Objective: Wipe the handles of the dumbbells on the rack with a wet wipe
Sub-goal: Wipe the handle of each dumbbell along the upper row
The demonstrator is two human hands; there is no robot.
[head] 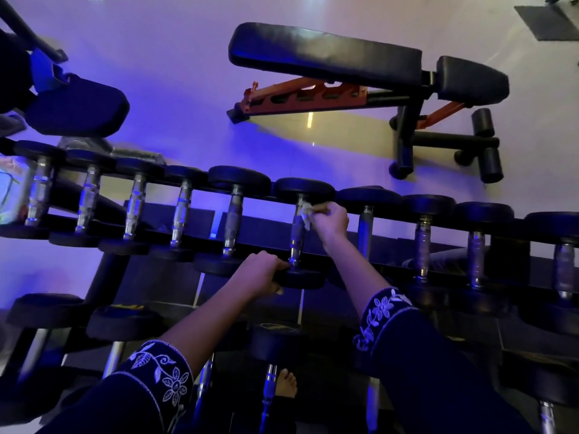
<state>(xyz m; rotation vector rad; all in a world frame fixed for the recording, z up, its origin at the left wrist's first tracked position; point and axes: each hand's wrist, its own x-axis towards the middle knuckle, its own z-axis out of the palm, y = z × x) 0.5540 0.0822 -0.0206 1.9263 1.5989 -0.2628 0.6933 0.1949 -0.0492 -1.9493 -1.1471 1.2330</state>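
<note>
Wipe (305,212) in right hand (332,222) covers handle (296,238) top; left hand (261,274) grips near head (308,278).

A black two-tier rack (108,274) is slanting across the view from 9 o'clock to 3 o'clock. On its top tier, the upper-row dumbbells (181,211) are lying side by side, chrome handles pointing toward 12 o'clock and black heads resting on the rails. The larger lower-row dumbbells (122,321) are sitting on the tier below, from 8 to 5 o'clock.

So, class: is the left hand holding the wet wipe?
No, the right hand pinches the wet wipe against the dumbbell handle, while the left hand grips that dumbbell's near head.
</note>
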